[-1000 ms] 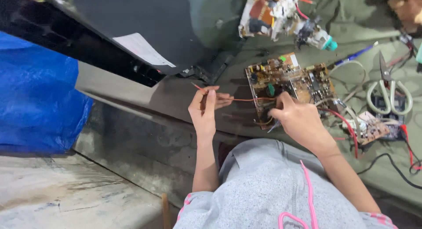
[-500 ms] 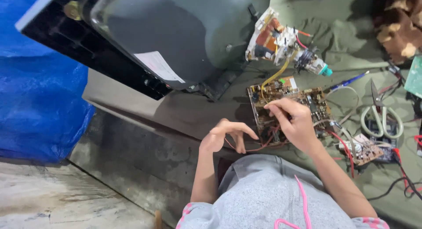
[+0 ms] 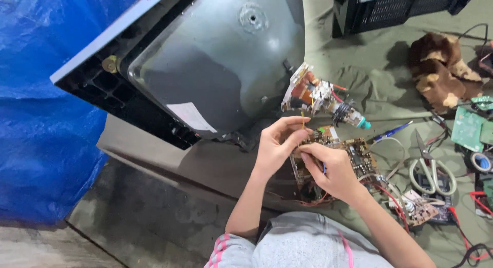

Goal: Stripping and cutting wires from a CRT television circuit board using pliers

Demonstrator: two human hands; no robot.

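In the middle of the floor, on a grey-green cloth, a person works with both hands over a brown circuit board. The left hand is closed, pinching a thin yellow wire between thumb and fingertips and holding it upright, likely to keep it out of the way. The right hand is closed too, gripping something small with a bit of blue showing; what it is cannot be told. The board lies flat, bumpy with little parts and trailing red wires. Just behind it leans a big grey picture tube, smooth and rounded, its neck end full of coils. White-handled scissors lie near the board, toward the right edge. A brown rag sits crumpled farther back.
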